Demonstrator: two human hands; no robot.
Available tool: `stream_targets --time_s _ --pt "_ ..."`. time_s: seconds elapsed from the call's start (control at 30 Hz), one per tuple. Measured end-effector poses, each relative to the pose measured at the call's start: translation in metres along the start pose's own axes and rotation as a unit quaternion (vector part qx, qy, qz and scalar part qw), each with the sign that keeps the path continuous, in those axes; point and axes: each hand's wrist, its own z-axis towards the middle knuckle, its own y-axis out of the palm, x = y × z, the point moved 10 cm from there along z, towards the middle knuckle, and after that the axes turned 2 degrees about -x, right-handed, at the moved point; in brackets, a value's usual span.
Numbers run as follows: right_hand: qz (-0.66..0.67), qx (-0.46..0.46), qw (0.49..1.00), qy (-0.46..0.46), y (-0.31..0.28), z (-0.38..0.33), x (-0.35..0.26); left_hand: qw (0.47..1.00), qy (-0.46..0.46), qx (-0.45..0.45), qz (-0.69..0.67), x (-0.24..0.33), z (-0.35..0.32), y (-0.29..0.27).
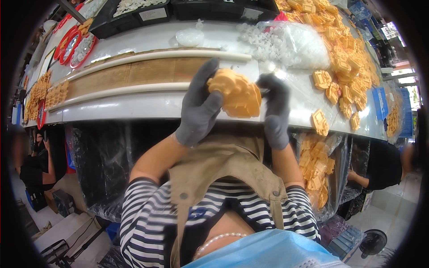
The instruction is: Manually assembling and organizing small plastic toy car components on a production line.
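Observation:
My left hand (199, 107), in a grey glove, is closed on a yellow-orange moulded plastic part (237, 91). The part is held up over the table's near edge, its bumpy, rounded side showing. My right hand (276, 109), gloved the same way, is beside the part's right edge. Its fingers are dark and smeared by motion, so I cannot tell whether they touch the part or hold anything small. Behind the hands, a brown strip (129, 76) lies on the table between two white rails (147, 88).
A large heap of similar orange parts (346, 67) covers the right side. Small clear plastic pieces (263, 42) lie beside a clear bag (304, 44). Black bins (129, 18) stand at the back, red-rimmed trays (83, 50) at left. More parts fill a bag (315, 169) below the edge.

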Motion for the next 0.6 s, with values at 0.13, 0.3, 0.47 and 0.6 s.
stream_targets --time_s 0.13,0.3,0.47,0.6 --pt "0.038 -0.003 0.996 0.082 0.006 -0.02 0.026 0.996 -0.071 -0.046 0.015 -0.012 0.001 0.008" --pt "-0.164 -0.095 0.981 -0.035 0.01 -0.018 -0.002 0.987 -0.039 -0.09 0.127 0.003 0.005 0.011" --pt "-0.094 -0.103 0.986 -0.092 0.011 -0.006 -0.026 0.968 -0.131 -0.115 0.183 -0.005 -0.003 0.02" --pt "-0.17 -0.135 0.966 -0.137 0.024 -0.007 -0.038 0.949 -0.12 -0.114 0.268 -0.005 -0.006 0.02"
